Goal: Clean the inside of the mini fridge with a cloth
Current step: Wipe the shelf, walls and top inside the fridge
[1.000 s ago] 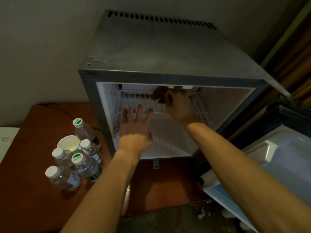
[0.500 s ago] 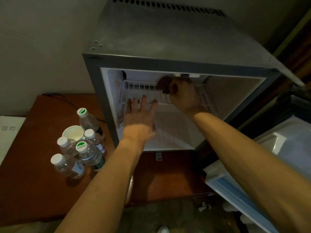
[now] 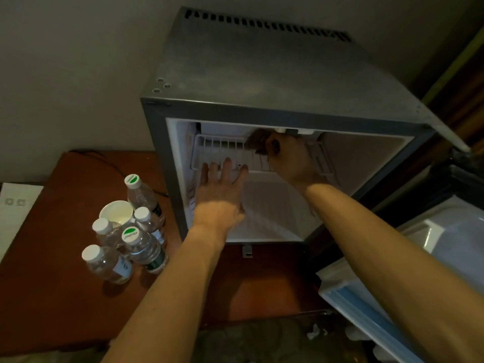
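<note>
The grey mini fridge [image 3: 262, 74] stands open on a brown wooden surface, its white inside lit. A white wire shelf [image 3: 222, 150] spans the upper part of the cavity. My right hand [image 3: 290, 158] reaches deep in near the top and grips a dark brown cloth [image 3: 258, 141] against the shelf's far part. With straight fingers, my left hand [image 3: 220, 189] touches the front edge of the wire shelf. The top wall inside is hidden by the fridge's frame.
Several water bottles [image 3: 141, 247] and a white cup [image 3: 116, 212] stand on the wooden top [image 3: 52, 258] left of the fridge. The open fridge door [image 3: 419, 271] lies to the right. White paper [image 3: 15, 205] sits at the far left. A cable [image 3: 110, 163] runs behind the bottles.
The view has shifted a little. My right hand with the cloth stays at the top of the cavity, with only small movement. My left hand keeps its place on the shelf's front.
</note>
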